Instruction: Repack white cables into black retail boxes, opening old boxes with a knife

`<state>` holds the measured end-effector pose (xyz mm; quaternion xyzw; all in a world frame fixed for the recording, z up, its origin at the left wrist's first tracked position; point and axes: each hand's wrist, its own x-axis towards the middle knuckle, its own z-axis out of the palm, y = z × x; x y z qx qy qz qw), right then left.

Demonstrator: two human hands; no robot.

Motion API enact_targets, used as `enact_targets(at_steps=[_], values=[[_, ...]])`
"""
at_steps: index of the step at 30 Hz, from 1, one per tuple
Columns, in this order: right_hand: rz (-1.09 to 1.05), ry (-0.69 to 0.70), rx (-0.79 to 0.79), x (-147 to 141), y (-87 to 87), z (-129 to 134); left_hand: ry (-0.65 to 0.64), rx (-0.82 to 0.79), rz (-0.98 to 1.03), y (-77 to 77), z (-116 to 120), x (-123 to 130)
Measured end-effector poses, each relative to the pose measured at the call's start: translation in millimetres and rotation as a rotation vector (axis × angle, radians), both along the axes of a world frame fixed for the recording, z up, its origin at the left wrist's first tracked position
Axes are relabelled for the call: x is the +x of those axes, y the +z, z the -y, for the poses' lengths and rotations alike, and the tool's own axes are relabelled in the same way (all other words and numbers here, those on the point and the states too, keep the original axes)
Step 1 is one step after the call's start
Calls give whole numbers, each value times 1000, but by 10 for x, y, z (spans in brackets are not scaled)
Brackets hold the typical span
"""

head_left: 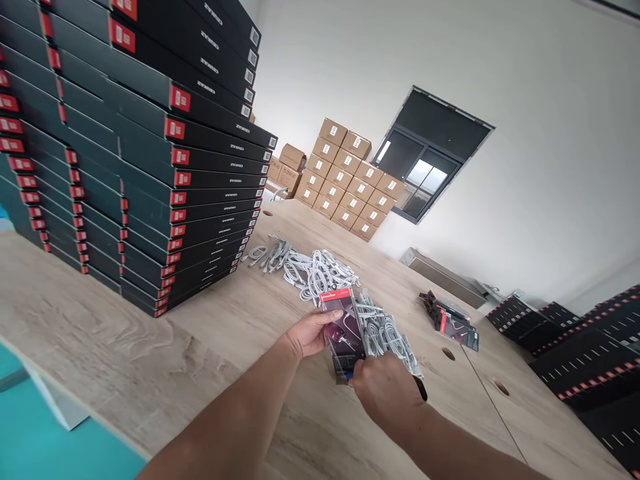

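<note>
- A tall stack of black boxes (135,153) with red labels towers over the left end of a wood-grain table (215,353).
- A person's left hand (311,332) holds a flat package (345,327) above the table, thumb pressed on its printed front, fingers wrapped behind.
- Loose white cables (320,270) lie tangled just beyond that hand.
- Cardboard boxes (345,180) stand piled in the background.
- The right hand (387,387) curls at the package's lower end, a bit of blue showing beside it; how tightly it closes, and on what, cannot be told.
- Coiled grey cables (387,333) rest just past the right hand.
- Other packages (453,323) lie farther right, near more black boxes (590,360) at the edge.
</note>
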<state>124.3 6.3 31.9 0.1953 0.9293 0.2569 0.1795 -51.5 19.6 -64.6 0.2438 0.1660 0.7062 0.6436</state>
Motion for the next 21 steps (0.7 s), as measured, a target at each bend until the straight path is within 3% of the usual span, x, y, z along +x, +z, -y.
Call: enact_targets(at_steps=[5,13,18,21], values=[[-12,20,27,101,-122,47,42,-15,15,1,46,19],[-379,120,300,506,-688,-26,94,-70,53,-46,-11,29],[-396,131,264,681,-1009,-48,159,-135,101,-63,-81,18],[-425,78,218,715,-1035,-35,152,-148,119,-29,-88,32]])
